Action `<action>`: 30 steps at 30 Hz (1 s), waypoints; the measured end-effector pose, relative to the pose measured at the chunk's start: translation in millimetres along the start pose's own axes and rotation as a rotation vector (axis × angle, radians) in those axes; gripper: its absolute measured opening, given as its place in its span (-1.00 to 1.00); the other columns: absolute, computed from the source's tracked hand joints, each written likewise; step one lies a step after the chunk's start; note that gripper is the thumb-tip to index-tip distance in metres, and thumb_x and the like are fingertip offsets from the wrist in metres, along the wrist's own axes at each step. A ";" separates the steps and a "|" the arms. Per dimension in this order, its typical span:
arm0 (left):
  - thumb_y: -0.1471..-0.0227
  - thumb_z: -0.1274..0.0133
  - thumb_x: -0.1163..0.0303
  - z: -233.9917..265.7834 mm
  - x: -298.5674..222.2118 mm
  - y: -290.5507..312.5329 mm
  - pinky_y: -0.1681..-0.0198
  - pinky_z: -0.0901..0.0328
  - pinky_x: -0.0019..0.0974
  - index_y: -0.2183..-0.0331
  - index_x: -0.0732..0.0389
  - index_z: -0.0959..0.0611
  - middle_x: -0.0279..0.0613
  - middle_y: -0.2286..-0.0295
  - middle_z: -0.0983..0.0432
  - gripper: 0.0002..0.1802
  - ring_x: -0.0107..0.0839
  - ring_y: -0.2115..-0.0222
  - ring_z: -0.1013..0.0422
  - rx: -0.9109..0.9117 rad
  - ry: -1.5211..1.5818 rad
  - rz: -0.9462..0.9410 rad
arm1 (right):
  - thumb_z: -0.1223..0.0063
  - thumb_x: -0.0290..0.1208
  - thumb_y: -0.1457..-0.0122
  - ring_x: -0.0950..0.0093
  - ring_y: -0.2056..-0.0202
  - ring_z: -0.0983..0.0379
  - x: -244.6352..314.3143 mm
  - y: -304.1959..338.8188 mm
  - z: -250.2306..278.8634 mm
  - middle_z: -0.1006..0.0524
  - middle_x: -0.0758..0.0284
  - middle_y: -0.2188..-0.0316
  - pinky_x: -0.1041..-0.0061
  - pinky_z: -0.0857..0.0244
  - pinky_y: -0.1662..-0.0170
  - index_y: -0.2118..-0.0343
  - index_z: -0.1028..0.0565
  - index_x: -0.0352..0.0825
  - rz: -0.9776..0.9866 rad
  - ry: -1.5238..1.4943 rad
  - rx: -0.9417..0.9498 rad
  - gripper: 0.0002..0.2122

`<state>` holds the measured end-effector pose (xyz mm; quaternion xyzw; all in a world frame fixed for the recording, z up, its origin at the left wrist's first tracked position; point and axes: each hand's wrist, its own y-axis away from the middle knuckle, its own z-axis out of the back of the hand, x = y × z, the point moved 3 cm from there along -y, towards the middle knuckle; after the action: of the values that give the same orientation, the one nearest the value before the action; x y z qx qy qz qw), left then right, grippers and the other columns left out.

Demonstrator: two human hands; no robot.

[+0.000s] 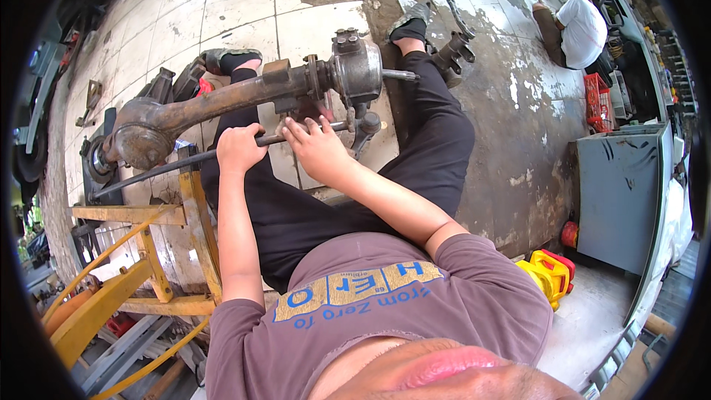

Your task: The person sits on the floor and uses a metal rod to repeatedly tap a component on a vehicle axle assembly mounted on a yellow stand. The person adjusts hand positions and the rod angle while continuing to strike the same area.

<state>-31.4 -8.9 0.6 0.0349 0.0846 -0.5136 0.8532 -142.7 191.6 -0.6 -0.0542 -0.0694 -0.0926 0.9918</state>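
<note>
Your left hand point(241, 150): between 9 and 10 o'clock from the middle of the view, fingers curled round the long rod point(170, 167).
Your right hand point(318, 152): at 10 o'clock, nearer the middle, fingers a little apart and laid over the same rod; you cannot tell whether the thumb closes beneath.
Rod: slanting from 9 o'clock up toward 12, its upper end by the metal joint point(366, 127) below the axle's hub.
Axle point(222, 104): rusty and heavy, stretching from 9 to 12 o'clock just beyond your hands, with the round hub point(357, 70) at 12 and a shaft point(400, 74) sticking out toward 1.
Your shoes point(409, 21): one at 11 o'clock, one near 12, either side of the hub.
Loose steel part point(453, 52): at 1 o'clock, beside your right leg.
Co-worker point(581, 30): at 2 o'clock, low down, in a white shirt.
Grey cabinet point(622, 185): at 3 o'clock.
Yellow frame point(200, 230): at 8 o'clock, beside your left arm.
</note>
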 end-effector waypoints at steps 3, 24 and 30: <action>0.07 -0.44 0.12 -0.6 0.4 3.0 0.13 -0.51 0.02 0.32 -0.07 -0.86 -0.13 0.46 -0.74 -0.77 -0.02 0.33 -0.67 -0.004 -0.011 -0.005 | 0.02 -0.37 -0.41 -0.01 -0.41 -0.38 4.0 0.6 -3.1 -0.32 0.11 -0.52 -0.23 -0.14 -0.49 -0.47 -0.38 -0.34 0.010 0.009 0.003 -0.43; 0.08 -0.45 0.15 2.0 -1.2 1.1 0.07 -0.50 -0.02 0.25 -0.06 -0.87 -0.15 0.41 -0.77 -0.71 -0.05 0.28 -0.67 0.020 -0.022 0.040 | -0.04 -0.37 -0.38 0.04 -0.38 -0.43 -3.7 -4.2 2.9 -0.42 0.08 -0.44 -0.26 -0.13 -0.49 -0.44 -0.41 -0.38 -0.018 -0.036 -0.114 -0.43; 0.09 -0.46 0.14 -0.2 0.5 -0.6 0.08 -0.50 -0.03 0.25 -0.06 -0.86 -0.15 0.41 -0.77 -0.71 -0.05 0.29 -0.67 0.017 -0.008 0.017 | -0.06 -0.37 -0.36 0.10 -0.36 -0.46 -6.1 -6.3 1.1 -0.49 0.04 -0.37 -0.26 -0.15 -0.48 -0.38 -0.46 -0.39 -0.027 -0.021 -0.167 -0.47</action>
<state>-31.7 -9.6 0.3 0.0408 0.0768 -0.5073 0.8574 -150.0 186.7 0.2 -0.1367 -0.0727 -0.1108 0.9817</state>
